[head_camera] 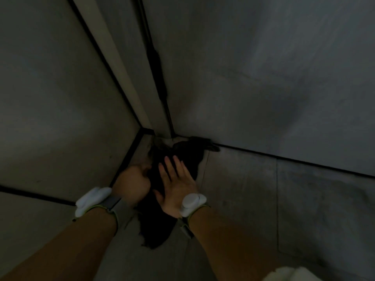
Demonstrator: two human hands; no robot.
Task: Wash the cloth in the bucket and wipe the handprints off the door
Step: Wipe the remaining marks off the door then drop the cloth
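Dark fabric, a black cloth, lies bunched on the grey floor in the dim corner where the door on the right meets the wall panel on the left. Its far end reaches the black strip at the foot of the door, and its near end trails back between the two forearms. The left hand is clenched into a fist that bears on the cloth's left edge; whether the curled fingers actually hold fabric cannot be told. The right hand lies flat on top of the cloth, fingers straight and slightly spread, pressing it down. Each wrist wears a grey strap with a white device. A pale, whitish object shows at the bottom right edge.
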